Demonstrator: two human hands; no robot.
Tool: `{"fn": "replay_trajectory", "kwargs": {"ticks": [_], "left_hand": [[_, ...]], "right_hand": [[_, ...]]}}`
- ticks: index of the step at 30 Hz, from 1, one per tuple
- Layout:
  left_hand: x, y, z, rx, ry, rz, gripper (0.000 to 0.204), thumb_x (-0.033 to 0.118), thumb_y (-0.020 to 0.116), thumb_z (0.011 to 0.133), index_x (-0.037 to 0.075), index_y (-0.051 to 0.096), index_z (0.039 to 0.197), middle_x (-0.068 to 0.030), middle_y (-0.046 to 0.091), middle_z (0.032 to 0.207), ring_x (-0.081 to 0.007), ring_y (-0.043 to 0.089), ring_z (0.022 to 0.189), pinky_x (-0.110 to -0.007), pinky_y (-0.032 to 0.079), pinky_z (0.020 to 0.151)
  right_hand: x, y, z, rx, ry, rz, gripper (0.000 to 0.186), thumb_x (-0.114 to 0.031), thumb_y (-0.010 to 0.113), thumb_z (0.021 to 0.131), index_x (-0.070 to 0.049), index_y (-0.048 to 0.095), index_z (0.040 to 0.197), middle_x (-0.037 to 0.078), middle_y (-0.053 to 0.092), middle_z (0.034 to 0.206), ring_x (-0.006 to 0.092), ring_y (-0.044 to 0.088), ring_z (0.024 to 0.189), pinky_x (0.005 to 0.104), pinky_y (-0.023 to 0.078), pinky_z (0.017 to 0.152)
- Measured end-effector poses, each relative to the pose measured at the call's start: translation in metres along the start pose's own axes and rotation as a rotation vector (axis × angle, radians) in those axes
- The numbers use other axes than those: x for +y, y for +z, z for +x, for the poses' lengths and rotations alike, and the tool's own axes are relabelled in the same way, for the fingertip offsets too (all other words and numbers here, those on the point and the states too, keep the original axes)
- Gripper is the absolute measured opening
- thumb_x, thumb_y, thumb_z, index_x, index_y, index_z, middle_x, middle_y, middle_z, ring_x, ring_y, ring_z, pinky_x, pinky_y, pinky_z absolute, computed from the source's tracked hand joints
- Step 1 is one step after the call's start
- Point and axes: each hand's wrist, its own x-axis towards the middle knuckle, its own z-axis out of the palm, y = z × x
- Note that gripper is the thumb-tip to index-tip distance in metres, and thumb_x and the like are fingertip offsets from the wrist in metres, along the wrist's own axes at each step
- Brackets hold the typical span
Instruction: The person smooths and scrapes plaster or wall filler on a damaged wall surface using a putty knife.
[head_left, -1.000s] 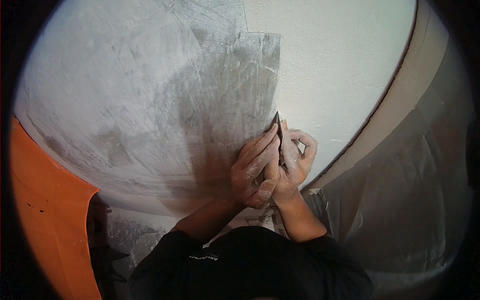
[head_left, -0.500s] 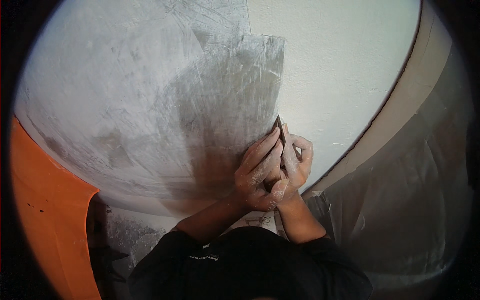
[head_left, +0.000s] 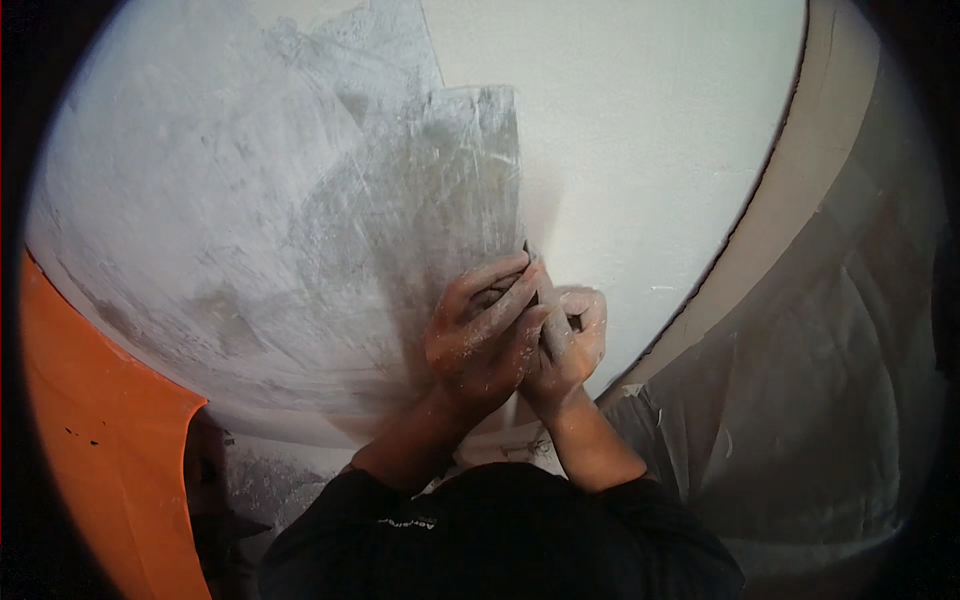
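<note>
A thin dark scraper-like blade (head_left: 527,246) shows only as a narrow pointed tip between my fingers; the rest is hidden. My left hand (head_left: 478,330), dusted white, presses its fingers along the near left side of it. Curled round from the right, my right hand (head_left: 570,345) is closed beside it, also powdery. The hands touch each other. The tip meets a large curved wall-like surface (head_left: 620,190), right at the border between its smooth white coat and a grey, scratched patch (head_left: 420,190).
Orange sheeting (head_left: 110,440) hangs at the lower left, and a dark translucent sheet (head_left: 800,420) covers the right side. A jagged dark edge (head_left: 745,215) runs down the right of the white surface. Behind my lower body lies a dusty, speckled grey floor area (head_left: 270,480).
Both hands and the blade have moved slightly left and down in the picture, while the whole scene has also shifted left. My left fingers are more bent, and the blade shows less.
</note>
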Motion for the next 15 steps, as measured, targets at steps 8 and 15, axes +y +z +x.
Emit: {"fn": "replay_trajectory", "kwargs": {"ticks": [8,15], "left_hand": [[-0.007,-0.003,-0.004,-0.026,0.042,0.043,0.03,-0.003,0.071,0.076,-0.004,0.069,0.105,-0.0195,0.065,0.113,-0.0299,0.066,0.101,-0.036,0.055,0.084],[-0.003,-0.003,0.001,-0.007,-0.012,-0.009,0.028,-0.002,0.072,0.075,-0.006,0.069,0.103,-0.0198,0.069,0.109,-0.0298,0.067,0.103,-0.038,0.054,0.087]], "right_hand": [[0.004,0.009,-0.002,0.072,-0.006,0.011,0.037,-0.003,0.066,0.078,0.008,0.066,0.113,0.013,0.059,0.088,0.025,0.054,0.075,0.0313,0.046,0.061],[0.001,0.009,0.002,0.076,-0.022,0.003,0.031,-0.007,0.064,0.086,0.009,0.066,0.112,0.014,0.059,0.089,0.0242,0.054,0.073,0.0307,0.045,0.059]]}}
